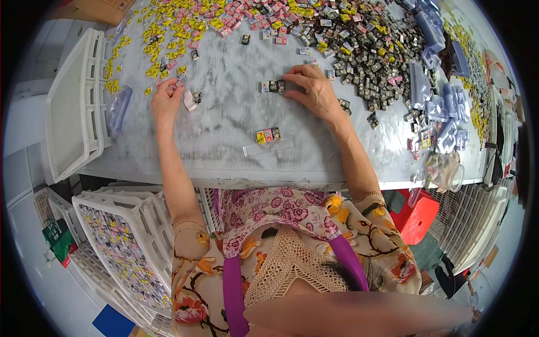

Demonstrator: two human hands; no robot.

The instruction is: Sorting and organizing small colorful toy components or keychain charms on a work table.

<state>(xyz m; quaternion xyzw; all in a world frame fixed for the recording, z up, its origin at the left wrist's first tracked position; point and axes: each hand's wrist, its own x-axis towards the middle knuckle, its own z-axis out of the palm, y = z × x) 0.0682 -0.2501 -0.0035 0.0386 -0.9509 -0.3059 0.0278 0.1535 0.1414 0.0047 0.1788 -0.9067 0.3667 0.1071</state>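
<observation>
My left hand (167, 102) is on the left of the table, its fingers bent together on a small pink box (178, 85) beside a few yellow ones. Close by lie a torn pink-white scrap (190, 101) and a small black box. At the centre, my right hand (315, 92) has its thumb and fingertips at the right end of a short row of small boxes (273, 86), mostly black with a pale one at the left. Nearer to me sits another short row of yellow, pink and black boxes (268, 135), just above a clear plastic strip (268, 148).
Loose small boxes (359, 50) pile across the far side. Clear plastic trays (435, 104) stack at the right, near a clear jar (443, 171). A white crate (76, 106) stands left. Below the table are filled crates (115, 247) and a red stool (415, 218).
</observation>
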